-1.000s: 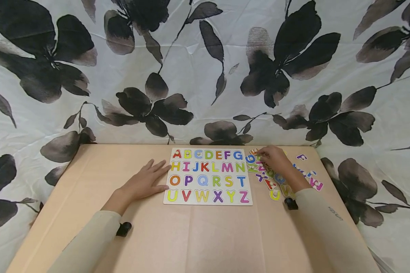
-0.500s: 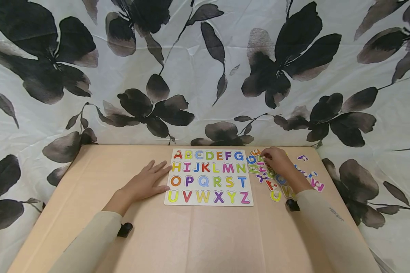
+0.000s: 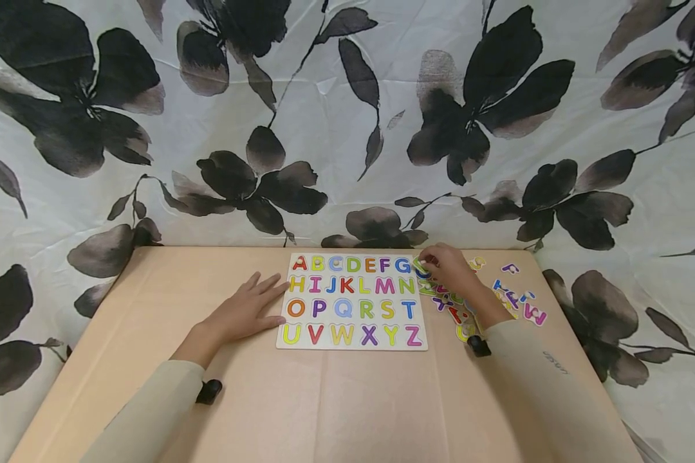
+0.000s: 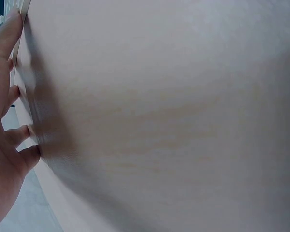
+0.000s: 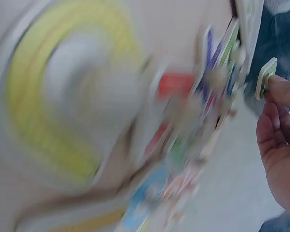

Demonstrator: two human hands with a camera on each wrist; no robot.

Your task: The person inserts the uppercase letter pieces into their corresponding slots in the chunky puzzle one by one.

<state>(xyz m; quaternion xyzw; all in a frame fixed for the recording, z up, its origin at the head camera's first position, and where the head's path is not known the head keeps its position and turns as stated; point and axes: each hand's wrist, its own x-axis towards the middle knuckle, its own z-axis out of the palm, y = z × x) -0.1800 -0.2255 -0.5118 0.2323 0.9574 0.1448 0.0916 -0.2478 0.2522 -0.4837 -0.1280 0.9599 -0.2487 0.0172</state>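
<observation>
A white alphabet board (image 3: 324, 319) with colored letters A to Z in rows lies near the table's far edge. Flat and spread, my left hand (image 3: 240, 308) rests beside it, fingertips and thumb at its left edge. In the left wrist view the fingers (image 4: 12, 94) touch the tabletop and board edge. My right hand (image 3: 450, 267) pinches a green letter piece with a white border (image 5: 267, 79) between thumb and fingers, above the tabletop by the board's upper right corner. Which letter it is, I cannot tell. Below that hand lie jumbled letter pieces (image 3: 456, 315), partly hidden by the hand and wrist.
More loose letter pieces (image 3: 512, 297) are scattered toward the table's right side, with a purple one (image 3: 510, 269) farther back. A yellow piece (image 5: 26, 92) looms blurred in the right wrist view. Floral cloth (image 3: 336, 128) hangs behind the tan table (image 3: 347, 405).
My right hand has lifted from the pile and moved left toward the board's upper right corner, carrying the green letter piece. The left hand has stayed in place.
</observation>
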